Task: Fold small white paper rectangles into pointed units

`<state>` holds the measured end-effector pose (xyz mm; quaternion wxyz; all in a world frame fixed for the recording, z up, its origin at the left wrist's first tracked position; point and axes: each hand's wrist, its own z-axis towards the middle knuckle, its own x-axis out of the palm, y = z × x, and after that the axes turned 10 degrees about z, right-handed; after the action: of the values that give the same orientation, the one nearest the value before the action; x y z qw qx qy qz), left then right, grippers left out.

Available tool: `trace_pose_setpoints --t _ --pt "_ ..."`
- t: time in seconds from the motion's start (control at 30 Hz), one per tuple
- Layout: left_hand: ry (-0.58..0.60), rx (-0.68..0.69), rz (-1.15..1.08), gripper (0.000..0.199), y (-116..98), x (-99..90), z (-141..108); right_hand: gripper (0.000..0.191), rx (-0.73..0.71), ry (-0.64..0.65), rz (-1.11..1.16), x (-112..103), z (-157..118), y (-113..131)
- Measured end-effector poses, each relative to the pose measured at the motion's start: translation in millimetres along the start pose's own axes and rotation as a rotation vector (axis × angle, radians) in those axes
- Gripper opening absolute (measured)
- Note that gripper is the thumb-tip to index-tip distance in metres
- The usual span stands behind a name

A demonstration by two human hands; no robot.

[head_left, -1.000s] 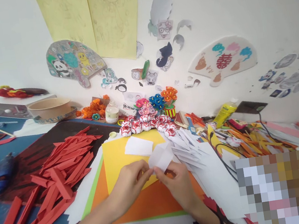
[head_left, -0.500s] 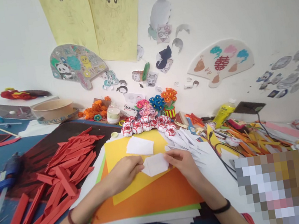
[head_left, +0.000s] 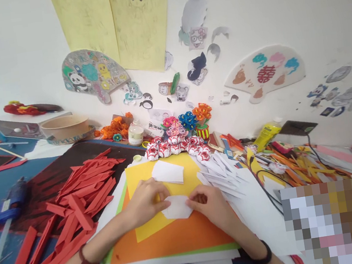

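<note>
A small white paper (head_left: 176, 207) with folded-in corners lies between my hands, above the yellow sheet (head_left: 136, 177). The fingers of my left hand (head_left: 149, 201) pinch its upper left edge. At its right corner, my right hand (head_left: 206, 204) grips it between thumb and forefinger. Just beyond them, another white paper piece (head_left: 168, 173) rests on the yellow sheet. Beneath is an orange sheet (head_left: 179, 242), with green and white sheets showing under it.
Folded red strips (head_left: 82, 210) pile up at the left, near a blue glue gun (head_left: 5, 208). White folded strips (head_left: 220, 171) lie at the right. Red-and-white paper pieces (head_left: 174, 146) stand at the back, before flowers. Black cables (head_left: 264, 189) run down the right side.
The held paper has moved down and slightly left, and its lower edge now looks flatter. My left fingers have shifted to its upper left edge. The whole view has shifted slightly.
</note>
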<state>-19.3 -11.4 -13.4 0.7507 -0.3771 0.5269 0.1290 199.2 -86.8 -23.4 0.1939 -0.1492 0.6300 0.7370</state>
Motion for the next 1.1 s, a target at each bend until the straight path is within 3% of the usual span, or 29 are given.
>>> trace_pose_setpoints --t 0.17,0.37,0.7,0.87,1.1 --pt "-0.049 -0.024 -0.015 0.005 3.0 5.3 -3.3 0.008 -0.124 0.02 -0.107 1.8 0.4 -2.1" --pt "-0.08 -0.089 -0.148 0.001 8.5 12.2 -2.4 0.004 -0.09 0.031 -0.076 5.5 3.4 -7.0" --pt "-0.138 -0.003 -0.113 0.008 9.2 13.3 -4.0 0.011 -0.113 -0.012 -0.049 8.4 2.1 -4.5" --pt "-0.191 0.037 0.016 0.014 5.4 14.6 -9.9 0.009 -0.319 -0.059 -0.139 9.7 -1.0 -9.1" --pt "-0.249 0.225 0.215 0.022 2.7 14.8 -15.7 0.02 -0.505 -0.033 -0.213 12.8 -5.3 -16.4"
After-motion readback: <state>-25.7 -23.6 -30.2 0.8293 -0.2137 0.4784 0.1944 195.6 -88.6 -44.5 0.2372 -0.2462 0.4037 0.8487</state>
